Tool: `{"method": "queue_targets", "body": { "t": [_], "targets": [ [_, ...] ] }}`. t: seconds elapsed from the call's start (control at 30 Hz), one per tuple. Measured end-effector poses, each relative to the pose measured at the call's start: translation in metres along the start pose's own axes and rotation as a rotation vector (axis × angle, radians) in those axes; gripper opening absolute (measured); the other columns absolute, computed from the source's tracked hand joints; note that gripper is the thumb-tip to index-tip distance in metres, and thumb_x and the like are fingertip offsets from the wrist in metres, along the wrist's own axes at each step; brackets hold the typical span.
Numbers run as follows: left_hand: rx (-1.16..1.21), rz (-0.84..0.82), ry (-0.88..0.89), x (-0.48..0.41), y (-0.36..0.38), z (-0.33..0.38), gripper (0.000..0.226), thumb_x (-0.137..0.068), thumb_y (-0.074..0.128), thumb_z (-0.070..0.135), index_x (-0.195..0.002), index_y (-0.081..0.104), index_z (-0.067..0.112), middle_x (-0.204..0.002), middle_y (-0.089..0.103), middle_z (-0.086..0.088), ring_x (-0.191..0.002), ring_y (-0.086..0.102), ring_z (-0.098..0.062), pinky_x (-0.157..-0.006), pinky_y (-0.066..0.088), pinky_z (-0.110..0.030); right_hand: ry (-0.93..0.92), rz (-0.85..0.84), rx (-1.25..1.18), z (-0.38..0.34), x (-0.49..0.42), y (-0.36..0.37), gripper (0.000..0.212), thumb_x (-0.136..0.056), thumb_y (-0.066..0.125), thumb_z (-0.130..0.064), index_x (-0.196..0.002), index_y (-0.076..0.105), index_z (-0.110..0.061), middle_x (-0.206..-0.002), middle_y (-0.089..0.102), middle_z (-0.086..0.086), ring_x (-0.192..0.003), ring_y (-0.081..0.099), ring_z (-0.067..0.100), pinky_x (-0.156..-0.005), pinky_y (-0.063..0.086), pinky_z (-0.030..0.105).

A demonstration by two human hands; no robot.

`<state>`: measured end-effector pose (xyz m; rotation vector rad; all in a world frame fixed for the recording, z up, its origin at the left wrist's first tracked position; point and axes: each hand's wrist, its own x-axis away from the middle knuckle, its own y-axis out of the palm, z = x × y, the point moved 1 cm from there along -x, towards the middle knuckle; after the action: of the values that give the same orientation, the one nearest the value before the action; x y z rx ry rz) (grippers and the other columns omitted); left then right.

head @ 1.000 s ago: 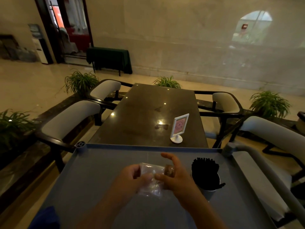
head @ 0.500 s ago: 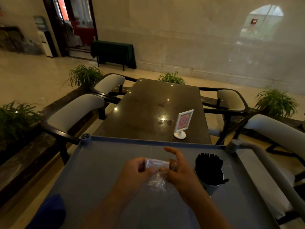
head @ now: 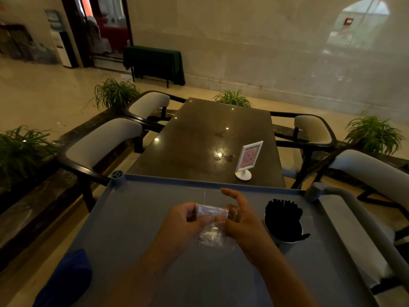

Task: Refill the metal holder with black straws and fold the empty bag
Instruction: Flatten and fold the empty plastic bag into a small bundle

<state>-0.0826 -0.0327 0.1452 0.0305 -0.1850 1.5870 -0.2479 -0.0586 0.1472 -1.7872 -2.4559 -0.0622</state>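
Against half a second ago, I see the clear plastic bag (head: 211, 234) bunched tighter. The left hand (head: 183, 220) and right hand (head: 242, 223) keep their fingers (head: 199, 220) clamped on it above the grey cart surface (head: 137, 218). The metal holder (head: 286, 241), full of black straws (head: 283, 214), stands just right of them. Open room runs left to the raised rim (head: 104, 196).

The bag (head: 212, 228) is clear, crinkly plastic. At three o'clock, the holder (head: 287, 244) is shiny metal. The tray (head: 143, 218) is matt grey plastic. The table (head: 199, 140) is dark and glossy.

One wide-angle camera on my head looks forward and down, close over my left grip (head: 188, 222) and right grip (head: 243, 221) above the cart tray (head: 137, 218), dining table (head: 199, 140) beyond.
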Motion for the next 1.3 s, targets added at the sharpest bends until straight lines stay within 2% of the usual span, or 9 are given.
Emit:
{"method": "queue_targets", "body": {
  "t": [0.13, 0.37, 0.53, 0.73, 0.8, 0.87, 0.93, 1.13, 1.3],
  "targets": [
    [0.036, -0.042, -0.033, 0.001, -0.007, 0.001, 0.025, -0.084, 0.073, 0.015, -0.107, 0.066, 0.021, -0.099, 0.075, -0.001, -0.09, 0.074, -0.017, -0.072, 0.062, -0.032, 0.016, -0.036, 0.036, -0.007, -0.002, 0.0, 0.07, -0.083, 0.07, 0.001, -0.135, 0.039, -0.034, -0.101, 0.066, 0.025, -0.089, 0.07, 0.036, -0.076, 0.06, 0.047],
    [-0.082, -0.112, -0.006, -0.003, -0.019, 0.003, 0.016, -0.087, 0.07, 0.023, -0.091, 0.07, 0.007, -0.076, 0.067, -0.016, -0.067, 0.062, -0.017, -0.058, 0.05, -0.027, 0.02, -0.16, 0.182, -0.013, -0.005, -0.001, 0.07, -0.08, 0.072, 0.001, -0.135, 0.043, -0.03, -0.099, 0.063, 0.021, -0.081, 0.072, 0.027, -0.066, 0.058, 0.03],
    [0.023, 0.01, -0.001, -0.008, -0.035, -0.007, 0.004, -0.084, 0.072, 0.02, -0.081, 0.069, 0.018, -0.072, 0.068, 0.002, -0.07, 0.064, -0.017, -0.058, 0.051, -0.029, 0.038, 0.014, 0.133, -0.012, -0.006, -0.012, 0.046, -0.085, 0.066, 0.001, -0.126, 0.053, -0.016, -0.081, 0.067, 0.012, -0.068, 0.068, 0.019, -0.063, 0.057, 0.028],
    [0.005, 0.052, -0.004, 0.0, -0.036, -0.013, 0.007, -0.086, 0.066, 0.01, -0.09, 0.062, 0.006, -0.084, 0.067, -0.021, -0.064, 0.059, -0.021, -0.056, 0.051, -0.031, 0.005, 0.279, -0.235, -0.005, -0.002, 0.007, 0.026, -0.093, 0.058, -0.014, -0.119, 0.057, -0.013, -0.1, 0.066, 0.016, -0.086, 0.069, 0.023, -0.074, 0.057, 0.033],
    [-0.001, 0.14, 0.015, 0.005, -0.035, -0.015, 0.004, -0.088, 0.062, 0.006, -0.089, 0.058, 0.006, -0.086, 0.067, -0.019, -0.064, 0.059, -0.018, -0.055, 0.052, -0.029, 0.104, 0.251, -0.369, 0.005, 0.002, 0.024, 0.039, -0.09, 0.06, -0.034, -0.124, 0.054, -0.015, -0.114, 0.064, 0.014, -0.103, 0.065, 0.027, -0.091, 0.053, 0.045],
    [-0.025, 0.227, 0.038, 0.011, -0.037, -0.018, 0.006, -0.088, 0.062, 0.007, -0.089, 0.056, 0.006, -0.088, 0.066, -0.018, -0.067, 0.063, -0.021, -0.056, 0.056, -0.028, 0.194, 0.165, -0.359, 0.02, 0.008, 0.039, 0.082, -0.071, 0.072, -0.056, -0.139, 0.041, -0.02, -0.129, 0.06, 0.008, -0.116, 0.06, 0.026, -0.103, 0.045, 0.052],
    [-0.016, 0.266, 0.041, 0.017, -0.04, -0.019, 0.009, -0.088, 0.063, 0.008, -0.091, 0.055, 0.003, -0.088, 0.065, -0.02, -0.073, 0.066, -0.03, -0.06, 0.06, -0.033, 0.205, 0.038, -0.296, 0.027, 0.014, 0.053, 0.103, -0.052, 0.081, -0.064, -0.14, 0.036, -0.035, -0.125, 0.063, -0.004, -0.113, 0.064, 0.018, -0.099, 0.05, 0.046],
    [0.106, 0.343, -0.08, 0.057, -0.047, -0.031, 0.005, -0.091, 0.061, 0.011, -0.093, 0.057, 0.008, -0.094, 0.069, -0.014, -0.082, 0.073, -0.025, -0.068, 0.063, -0.042, 0.228, -0.104, -0.293, 0.033, 0.01, 0.08, 0.063, -0.077, 0.078, -0.025, -0.133, 0.051, -0.015, -0.121, 0.068, 0.013, -0.104, 0.069, 0.027, -0.089, 0.056, 0.046],
    [0.356, 0.563, -0.184, 0.123, -0.06, -0.053, 0.021, -0.091, 0.059, 0.004, -0.11, 0.059, 0.013, -0.103, 0.074, -0.011, -0.088, 0.075, -0.027, -0.071, 0.06, -0.038, 0.345, -0.355, -0.331, 0.042, 0.022, 0.112, 0.02, -0.085, 0.062, -0.003, -0.104, 0.066, 0.0, -0.095, 0.075, 0.018, -0.084, 0.073, 0.029, -0.071, 0.062, 0.034]
  ]
}}
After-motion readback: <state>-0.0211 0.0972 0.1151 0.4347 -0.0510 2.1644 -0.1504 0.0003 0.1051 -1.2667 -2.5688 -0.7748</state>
